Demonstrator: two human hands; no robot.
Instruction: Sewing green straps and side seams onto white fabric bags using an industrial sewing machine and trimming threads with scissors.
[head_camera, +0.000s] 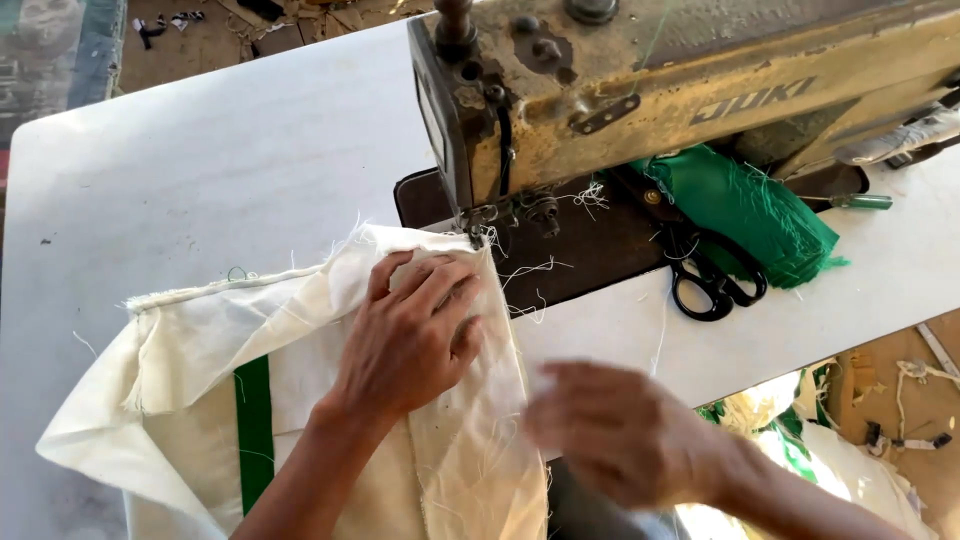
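A: Two hands in view, both on the near side of the surface. Left hand lies flat, fingers spread and slightly bent, pressing the cream woven sack cloth just near of the needle area of the old sewing machine.

B: And the right hand?

A: Blurred, near and to the right of the cloth's edge. Open or closed, cannot tell; nothing seen in it.

B: Where does the cloth sit?

A: Spread over the left near part of the surface, folded edge up. Its far right corner reaches right under the presser foot. A green stripe runs along it near the left forearm.

B: How far along, by your reckoning?

A: Early, I judge. The corner is placed at the foot and held down. Loose frayed threads lie at the edge beside the foot, but I see no finished seam along the near length, though the stitching would be too fine to tell. Most of that edge looks unsewn.

B: Anything else about?

A: Black scissors right of the machine bed, touching a bundle of green fabric under the machine arm. More cream and green material hangs below the surface's right near edge.
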